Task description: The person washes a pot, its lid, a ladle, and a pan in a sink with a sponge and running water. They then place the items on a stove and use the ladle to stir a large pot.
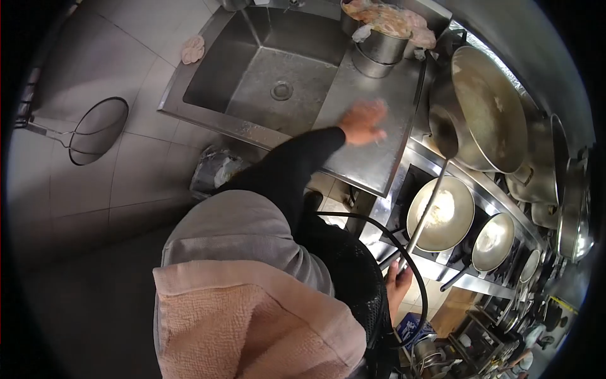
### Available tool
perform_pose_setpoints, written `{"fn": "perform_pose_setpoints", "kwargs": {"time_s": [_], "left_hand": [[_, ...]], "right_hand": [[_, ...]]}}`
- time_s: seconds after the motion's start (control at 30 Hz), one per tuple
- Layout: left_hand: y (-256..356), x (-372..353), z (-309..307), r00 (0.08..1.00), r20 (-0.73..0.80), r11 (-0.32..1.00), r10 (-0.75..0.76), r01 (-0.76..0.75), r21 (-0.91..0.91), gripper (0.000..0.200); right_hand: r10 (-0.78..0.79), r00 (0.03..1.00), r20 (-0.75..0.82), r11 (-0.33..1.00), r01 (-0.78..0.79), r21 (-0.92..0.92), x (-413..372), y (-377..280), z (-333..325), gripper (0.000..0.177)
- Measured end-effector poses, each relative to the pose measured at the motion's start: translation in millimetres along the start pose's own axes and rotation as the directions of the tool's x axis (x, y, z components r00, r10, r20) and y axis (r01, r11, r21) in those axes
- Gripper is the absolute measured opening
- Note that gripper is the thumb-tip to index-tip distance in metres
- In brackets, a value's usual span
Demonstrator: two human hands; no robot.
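My left hand (364,122) reaches over the steel drainboard (363,151) beside the sink, fingers spread and slightly blurred, with nothing in it. A long-handled ladle (429,207) is in my right hand (399,283), whose fingers wrap round the end of the handle. The ladle's dark bowl lies toward a large tilted wok (489,110), overlapping its side in this view. Under the ladle's handle, a round pan (464,221) with a bright patch inside sits on the stove.
The sink basin (252,82) adjoins the drainboard. Metal pots (380,49) stand at its far end, topped with pale plastic-wrapped stuff. A smaller pan (493,243) is farther along the stove. A strainer (99,131) hangs by the tiled wall. A black hose (413,252) curves near my right hand.
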State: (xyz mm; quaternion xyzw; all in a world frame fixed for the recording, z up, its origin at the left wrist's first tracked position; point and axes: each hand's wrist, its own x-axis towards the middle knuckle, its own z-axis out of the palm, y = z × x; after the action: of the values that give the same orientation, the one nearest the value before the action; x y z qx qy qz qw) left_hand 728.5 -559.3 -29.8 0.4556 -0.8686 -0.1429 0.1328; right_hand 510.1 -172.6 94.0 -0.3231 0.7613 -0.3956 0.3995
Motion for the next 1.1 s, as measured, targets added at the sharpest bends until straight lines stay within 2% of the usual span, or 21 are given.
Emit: {"fn": "perform_pose_setpoints", "kwargs": {"time_s": [0.07, 0.1, 0.13, 0.17, 0.2, 0.27, 0.3, 0.37, 0.5, 0.57, 0.6, 0.67, 0.7, 0.73, 0.8, 0.87, 0.93, 0.97, 1.0, 1.07, 1.1], "left_hand": [[-60, -14, -21, 0.973, -0.063, 0.964, -0.223, 0.230, 0.133, 0.077], [-102, -29, -23, 0.966, -0.190, 0.963, -0.174, 0.207, 0.175, 0.075], [-94, -49, -92, 0.955, 0.143, 0.944, -0.259, 0.219, 0.248, 0.072], [-161, -55, -59, 0.822, 0.057, 0.815, -0.567, 0.550, 0.181, 0.069], [-188, -73, -86, 0.829, 0.243, 0.842, -0.503, 0.407, 0.354, 0.071], [-178, -106, -130, 0.748, -0.100, 0.571, -0.656, 0.579, 0.582, 0.068], [-173, -116, -148, 0.735, -0.119, 0.554, -0.668, 0.598, 0.579, 0.068], [-173, -141, -181, 0.673, -0.251, 0.557, -0.696, 0.727, 0.402, 0.064], [-188, -179, -220, 0.624, -0.203, 0.578, -0.754, 0.778, 0.245, 0.057], [-211, -203, -217, 0.634, -0.437, 0.695, -0.639, 0.719, 0.027, 0.034], [-222, -210, -217, 0.634, -0.431, 0.696, -0.642, 0.718, 0.020, 0.034], [-251, -213, -212, 0.491, -0.608, 0.726, -0.624, 0.653, -0.217, 0.020], [-256, -213, -222, 0.515, -0.512, 0.683, -0.687, 0.699, -0.212, 0.020], [-280, -212, -219, 0.527, -0.486, 0.681, -0.697, 0.699, -0.218, 0.020], [-344, -199, -212, 0.515, -0.234, 0.563, -0.825, 0.787, -0.252, 0.025], [-376, -183, -195, 0.602, -0.300, 0.663, -0.740, 0.729, -0.172, 0.020], [-390, -156, -183, 0.557, -0.576, 0.799, -0.598, 0.362, -0.480, 0.014], [-394, -141, -185, 0.589, -0.425, 0.678, -0.688, 0.312, -0.665, 0.014], [-405, -127, -191, 0.600, -0.408, 0.670, -0.688, 0.311, -0.674, 0.014], [-442, -86, -190, 0.706, -0.085, 0.443, -0.703, 0.342, -0.829, 0.021], [-467, -63, -181, 0.715, -0.067, 0.434, -0.696, 0.345, -0.832, 0.021]], "right_hand": [[-0.059, 0.998, 0.021, 0.996, 0.058, 0.063, -15, -7, -8, 0.023], [-0.068, 0.998, 0.018, 0.995, 0.066, 0.071, -19, -8, -15, 0.023], [-0.089, 0.995, 0.033, 0.991, 0.086, 0.106, -23, -8, -24, 0.023], [-0.109, 0.993, 0.044, 0.985, 0.102, 0.141, -29, -9, -33, 0.023], [-0.096, 0.994, 0.046, 0.979, 0.086, 0.185, -26, -16, -45, 0.024], [-0.063, 0.992, 0.106, 0.963, 0.032, 0.269, -19, -57, -79, 0.027], [-0.117, 0.987, 0.113, 0.946, 0.076, 0.316, -8, -56, -97, 0.029], [-0.182, 0.972, 0.146, 0.914, 0.113, 0.389, 6, -72, -116, 0.034], [-0.241, 0.947, 0.214, 0.823, 0.082, 0.563, 13, -104, -140, 0.046], [-0.297, 0.933, 0.202, 0.791, 0.123, 0.599, 15, -116, -142, 0.056], [-0.303, 0.932, 0.197, 0.807, 0.141, 0.573, 16, -123, -143, 0.057], [-0.328, 0.925, 0.189, 0.804, 0.168, 0.570, 19, -136, -140, 0.056], [-0.267, 0.959, 0.094, 0.823, 0.177, 0.540, 14, -147, -131, 0.055], [-0.287, 0.955, 0.079, 0.818, 0.201, 0.539, 14, -153, -124, 0.053], [-0.296, 0.952, 0.078, 0.824, 0.214, 0.524, 12, -170, -104, 0.052], [-0.249, 0.968, 0.022, 0.859, 0.210, 0.466, 9, -187, -74, 0.051], [-0.200, 0.976, -0.082, 0.866, 0.215, 0.451, 7, -199, -45, 0.051], [-0.189, 0.978, -0.088, 0.874, 0.208, 0.438, 6, -206, -31, 0.049], [-0.165, 0.980, -0.114, 0.879, 0.198, 0.434, 4, -211, -19, 0.049], [-0.112, 0.974, -0.196, 0.900, 0.183, 0.396, 1, -214, -3, 0.046], [-0.103, 0.972, -0.209, 0.900, 0.181, 0.397, -1, -217, 5, 0.043]]}}
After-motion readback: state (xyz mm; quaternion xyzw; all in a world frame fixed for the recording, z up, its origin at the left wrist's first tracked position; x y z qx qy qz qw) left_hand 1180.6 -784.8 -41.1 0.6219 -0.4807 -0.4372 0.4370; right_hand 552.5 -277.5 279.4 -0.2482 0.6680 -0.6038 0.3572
